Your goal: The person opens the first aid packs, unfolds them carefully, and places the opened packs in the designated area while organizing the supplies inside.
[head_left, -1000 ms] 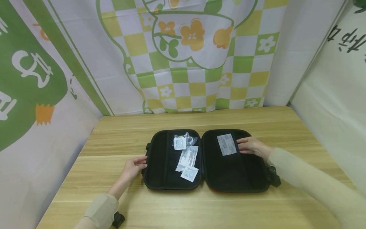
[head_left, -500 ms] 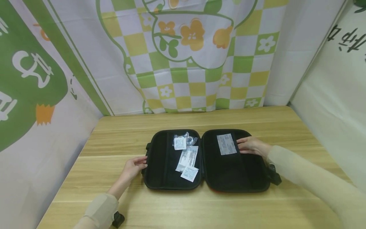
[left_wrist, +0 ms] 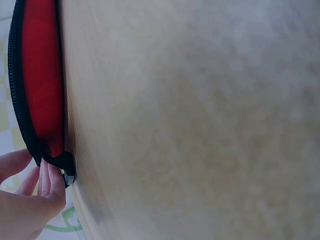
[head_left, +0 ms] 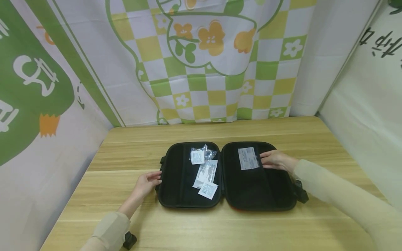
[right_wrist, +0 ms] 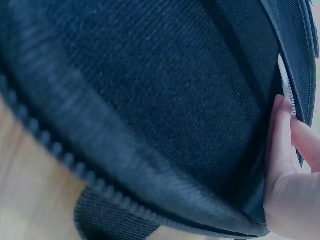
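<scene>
By the left hand (head_left: 147, 182), the left rim of an open zip case (head_left: 172, 177), apparently light and semi-stiff, is pinched on the surface (head_left: 188, 230). In its left half two square sachets (head_left: 198, 157), a long packet (head_left: 206, 172) and a clear plastic bag (head_left: 211, 153) are held. In its right half a printed packet (head_left: 248, 158), likely thin and easily creased, is tucked into the see-through pocket (head_left: 248, 190), its free edge, the best grip, pinched by the right hand (head_left: 277, 160).
</scene>
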The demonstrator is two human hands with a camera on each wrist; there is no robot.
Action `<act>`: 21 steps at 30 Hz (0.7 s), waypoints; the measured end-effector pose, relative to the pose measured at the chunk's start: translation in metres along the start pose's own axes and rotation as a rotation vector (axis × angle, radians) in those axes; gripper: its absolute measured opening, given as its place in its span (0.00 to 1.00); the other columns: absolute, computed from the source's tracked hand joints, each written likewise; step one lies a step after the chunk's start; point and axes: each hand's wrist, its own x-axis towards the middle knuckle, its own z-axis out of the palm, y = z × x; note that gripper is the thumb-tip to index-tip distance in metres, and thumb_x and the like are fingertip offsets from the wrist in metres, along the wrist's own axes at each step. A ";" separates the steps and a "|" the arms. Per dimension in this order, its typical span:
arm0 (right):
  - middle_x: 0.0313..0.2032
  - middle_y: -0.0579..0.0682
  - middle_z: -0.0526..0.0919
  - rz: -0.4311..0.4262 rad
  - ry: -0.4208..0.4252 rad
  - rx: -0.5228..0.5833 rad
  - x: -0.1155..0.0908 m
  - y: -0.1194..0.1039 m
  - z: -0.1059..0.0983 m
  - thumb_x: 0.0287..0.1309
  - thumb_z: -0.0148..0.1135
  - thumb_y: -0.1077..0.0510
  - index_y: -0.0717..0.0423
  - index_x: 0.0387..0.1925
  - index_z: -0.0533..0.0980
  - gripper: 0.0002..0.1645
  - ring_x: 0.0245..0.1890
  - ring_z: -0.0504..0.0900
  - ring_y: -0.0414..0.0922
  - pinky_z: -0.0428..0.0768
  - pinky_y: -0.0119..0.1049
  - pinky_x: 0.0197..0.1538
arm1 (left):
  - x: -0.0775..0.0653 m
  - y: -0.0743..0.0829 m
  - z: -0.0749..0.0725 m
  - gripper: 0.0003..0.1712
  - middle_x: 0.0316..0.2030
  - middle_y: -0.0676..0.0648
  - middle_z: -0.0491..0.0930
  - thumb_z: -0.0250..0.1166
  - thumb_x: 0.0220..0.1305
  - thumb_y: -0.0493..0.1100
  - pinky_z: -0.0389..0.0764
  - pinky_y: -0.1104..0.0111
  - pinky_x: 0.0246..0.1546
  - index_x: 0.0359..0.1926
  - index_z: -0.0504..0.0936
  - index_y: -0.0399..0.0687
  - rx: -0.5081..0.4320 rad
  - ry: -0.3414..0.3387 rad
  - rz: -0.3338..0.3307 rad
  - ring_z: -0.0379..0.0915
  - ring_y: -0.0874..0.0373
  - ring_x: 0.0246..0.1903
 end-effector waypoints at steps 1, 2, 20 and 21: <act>0.34 0.51 0.78 -0.006 0.001 -0.018 0.000 0.000 0.001 0.56 0.47 0.73 0.81 0.58 0.49 0.30 0.32 0.77 0.37 0.78 0.32 0.39 | 0.000 0.000 0.000 0.21 0.43 0.37 0.75 0.57 0.55 0.31 0.73 0.63 0.46 0.52 0.72 0.32 0.000 0.001 0.000 0.73 0.50 0.43; 0.35 0.52 0.78 -0.012 0.005 -0.040 0.000 -0.001 0.001 0.56 0.47 0.73 0.81 0.58 0.50 0.30 0.32 0.77 0.38 0.78 0.33 0.40 | 0.000 0.000 0.000 0.21 0.43 0.38 0.75 0.57 0.55 0.31 0.73 0.63 0.46 0.52 0.72 0.32 0.001 0.001 0.001 0.73 0.51 0.43; 0.31 0.65 0.79 -0.215 0.183 -0.348 -0.011 -0.018 0.005 0.51 0.49 0.72 0.82 0.50 0.61 0.24 0.28 0.79 0.47 0.80 0.41 0.35 | -0.001 0.002 0.000 0.21 0.44 0.38 0.75 0.58 0.55 0.31 0.73 0.64 0.46 0.52 0.72 0.33 -0.009 -0.004 -0.013 0.73 0.51 0.43; 0.33 0.68 0.78 -0.234 0.198 -0.376 -0.011 -0.020 0.006 0.51 0.49 0.71 0.81 0.50 0.62 0.23 0.30 0.79 0.49 0.80 0.42 0.36 | -0.001 0.002 0.000 0.21 0.44 0.38 0.75 0.58 0.55 0.31 0.73 0.63 0.46 0.52 0.72 0.33 -0.008 -0.004 -0.014 0.72 0.51 0.43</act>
